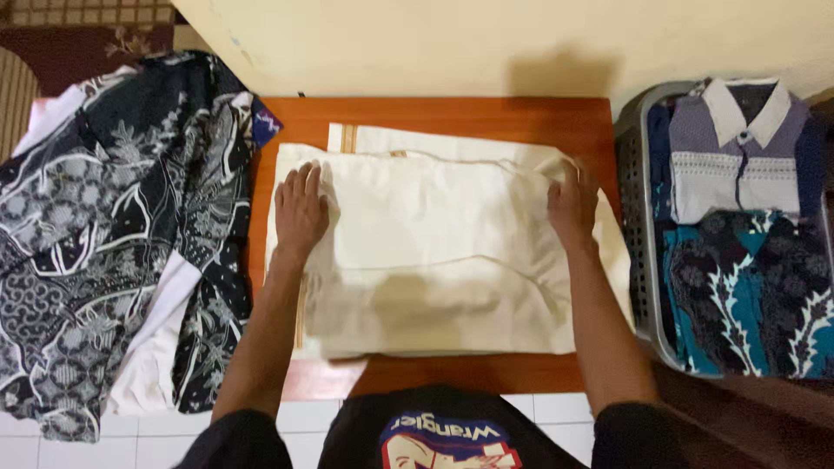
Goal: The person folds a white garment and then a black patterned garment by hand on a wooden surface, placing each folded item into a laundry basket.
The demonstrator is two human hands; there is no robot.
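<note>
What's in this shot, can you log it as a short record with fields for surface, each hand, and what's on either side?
surface: low wooden table
cloth: cream folded cloth, lying flat on the table
left hand: left hand pressed flat on the cloth's left part
right hand: right hand gripping the cloth's right edge
left side: black-and-white patterned garments in a heap
right side: grey basket holding folded shirts
</note>
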